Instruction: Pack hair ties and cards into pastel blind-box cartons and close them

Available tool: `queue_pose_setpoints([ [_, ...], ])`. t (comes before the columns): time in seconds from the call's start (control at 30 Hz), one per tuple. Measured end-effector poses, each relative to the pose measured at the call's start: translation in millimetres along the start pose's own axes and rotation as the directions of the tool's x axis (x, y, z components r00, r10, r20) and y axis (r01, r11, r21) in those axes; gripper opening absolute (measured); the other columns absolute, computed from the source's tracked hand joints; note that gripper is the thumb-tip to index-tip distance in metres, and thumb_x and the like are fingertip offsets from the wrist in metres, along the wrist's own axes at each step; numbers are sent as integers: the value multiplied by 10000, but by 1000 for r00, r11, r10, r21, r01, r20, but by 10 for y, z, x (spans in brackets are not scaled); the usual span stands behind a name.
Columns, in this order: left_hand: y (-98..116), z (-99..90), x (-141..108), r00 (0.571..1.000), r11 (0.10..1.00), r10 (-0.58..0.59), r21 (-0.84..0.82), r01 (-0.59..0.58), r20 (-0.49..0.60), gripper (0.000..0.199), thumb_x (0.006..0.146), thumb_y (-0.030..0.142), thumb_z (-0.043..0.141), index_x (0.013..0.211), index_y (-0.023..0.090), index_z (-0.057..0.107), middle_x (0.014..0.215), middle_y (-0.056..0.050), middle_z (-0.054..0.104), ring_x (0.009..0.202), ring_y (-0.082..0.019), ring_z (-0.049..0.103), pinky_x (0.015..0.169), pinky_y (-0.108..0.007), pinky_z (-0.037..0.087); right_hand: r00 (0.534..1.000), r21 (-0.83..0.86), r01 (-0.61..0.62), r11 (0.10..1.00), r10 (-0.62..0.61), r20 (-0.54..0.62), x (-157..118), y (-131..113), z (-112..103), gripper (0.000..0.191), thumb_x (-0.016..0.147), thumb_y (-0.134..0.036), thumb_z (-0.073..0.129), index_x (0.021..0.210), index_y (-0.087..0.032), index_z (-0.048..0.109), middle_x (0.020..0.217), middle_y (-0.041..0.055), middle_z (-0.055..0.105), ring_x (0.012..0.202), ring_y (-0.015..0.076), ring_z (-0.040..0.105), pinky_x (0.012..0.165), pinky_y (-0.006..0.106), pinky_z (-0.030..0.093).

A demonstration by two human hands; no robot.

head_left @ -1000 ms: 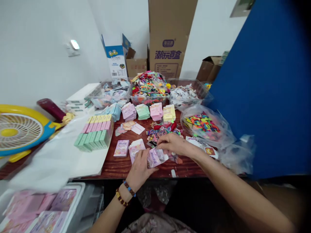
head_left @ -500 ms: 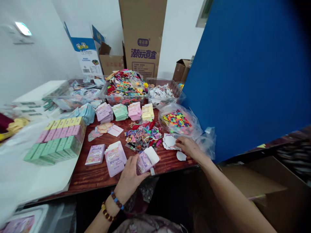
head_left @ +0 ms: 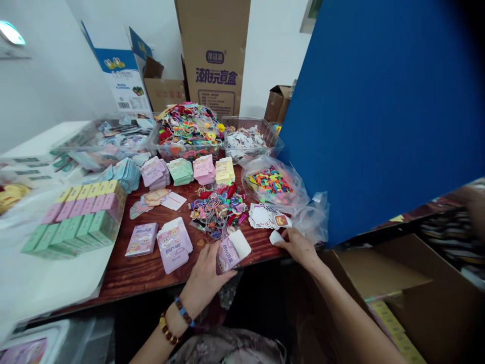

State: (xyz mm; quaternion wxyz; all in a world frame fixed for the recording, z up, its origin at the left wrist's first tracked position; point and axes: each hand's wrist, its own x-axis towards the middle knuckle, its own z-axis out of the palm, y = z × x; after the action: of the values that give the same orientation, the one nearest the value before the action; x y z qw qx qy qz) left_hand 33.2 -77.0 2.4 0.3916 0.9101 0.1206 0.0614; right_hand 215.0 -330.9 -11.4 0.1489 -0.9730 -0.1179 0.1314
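My left hand is wrapped round a small purple box whose white flap stands open on the right. Between the thumb and fingers of my right hand is the edge of a small white card, low over the table. Just beyond it lies a pile of white-backed cut-out cards, with one printed picture facing up. Behind the held box is a heap of colourful cords and trinkets. Flat purple cartons and a closed purple box lie to the left.
Green, pink and yellow boxes stand in rows at the left. Clear bins hold cords and cut-outs. A plastic bag of bright small pieces sits at right, beside a blue panel. An open carton is below right.
My right hand has moved back from the cut-out pile to the single white card and grips its edge. A printed cut-out now shows on the pile. My left hand keeps the purple box.
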Motion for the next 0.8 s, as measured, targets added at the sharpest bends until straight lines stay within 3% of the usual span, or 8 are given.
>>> queue_pose_setpoints([
  [0.13,63,23,18,999,1000,11,21,-12,33,704,780,278,737,1404,187,424,1362,-130,536,1307,-309,499,1136,-509,399,1000,363,6,932,-10,10,-1,21,41,248,755,-415,679,882,-211,616,741,-6,676,649,183,630,613,272,414],
  [0.27,73,39,57,998,996,58,61,-61,37,716,769,278,749,1402,197,424,1369,-130,531,1320,-320,489,1147,-530,387,993,703,102,704,-115,-29,-70,-32,58,316,735,-486,645,850,-192,640,616,-33,628,503,140,531,579,270,409],
  [0.4,75,43,91,995,993,85,75,-88,48,727,782,291,738,1419,176,407,1381,-147,522,1332,-322,480,1160,-528,373,992,723,85,685,-128,5,-43,-100,60,357,748,-538,625,677,-189,608,463,-28,565,467,130,483,528,255,341],
  [0.53,61,42,93,996,991,87,97,-90,32,736,777,279,742,1421,176,402,1384,-148,519,1321,-326,484,1156,-533,377,992,747,65,662,-125,25,-32,-177,19,404,722,-597,616,705,-193,608,476,-32,564,410,107,403,450,246,262],
  [0.67,43,55,109,987,980,159,124,-158,6,707,771,254,743,1397,215,419,1306,-116,552,1261,-314,521,1115,-542,416,997,867,29,497,-82,13,-196,-378,-190,397,687,-559,718,832,-209,598,488,-42,569,398,111,436,424,237,260],
  [0.73,58,67,129,980,971,198,136,-195,-6,694,780,259,736,1395,225,416,1288,-109,556,1233,-308,533,1089,-536,438,988,888,16,460,-144,57,-287,-527,-298,375,689,-528,737,838,-209,607,480,-43,563,403,117,472,424,230,282],
  [0.8,92,79,149,975,965,221,149,-218,-6,689,796,275,728,1402,223,403,1277,-109,553,1207,-305,539,1065,-521,456,967,853,46,520,-236,92,-340,-679,-353,335,724,-511,697,840,-205,629,489,-47,557,385,112,467,412,227,296],
])
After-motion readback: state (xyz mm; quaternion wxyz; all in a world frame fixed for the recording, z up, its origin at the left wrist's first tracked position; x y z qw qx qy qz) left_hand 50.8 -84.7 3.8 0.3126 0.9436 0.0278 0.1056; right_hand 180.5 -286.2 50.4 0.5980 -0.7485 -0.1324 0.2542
